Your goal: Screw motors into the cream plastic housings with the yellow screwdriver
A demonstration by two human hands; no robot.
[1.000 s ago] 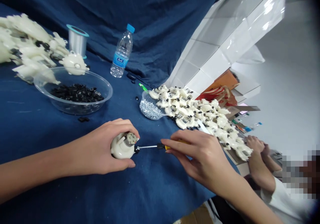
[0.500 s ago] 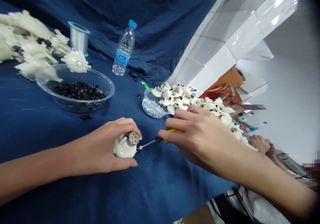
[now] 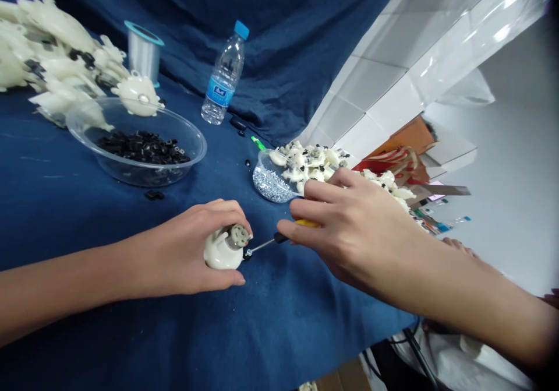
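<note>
My left hand (image 3: 198, 248) is wrapped round a cream-white plastic part (image 3: 220, 252) with a round metal motor end showing on top. A small black piece (image 3: 246, 256) sits at the part's right side. My right hand (image 3: 340, 228) grips a screwdriver (image 3: 279, 237) with a yellow and black handle, its shaft pointing left. The tip meets a small silvery screw (image 3: 248, 252) at the black piece; how deep the screw sits I cannot tell. Just beyond my right hand stands a clear bowl of small screws (image 3: 273, 186).
A clear bowl (image 3: 198, 152) of black pieces stands at left, a loose black piece (image 3: 154, 194) before it. Behind are white parts (image 3: 61, 59), a spool (image 3: 144, 53) and a water bottle (image 3: 220, 82). More white parts (image 3: 312, 161) lie right. Another person's hand (image 3: 460, 246) shows far right.
The view has shifted slightly, so most things sit a little higher and further right. Both hands keep their holds, and the screwdriver tip stays at the black piece.
</note>
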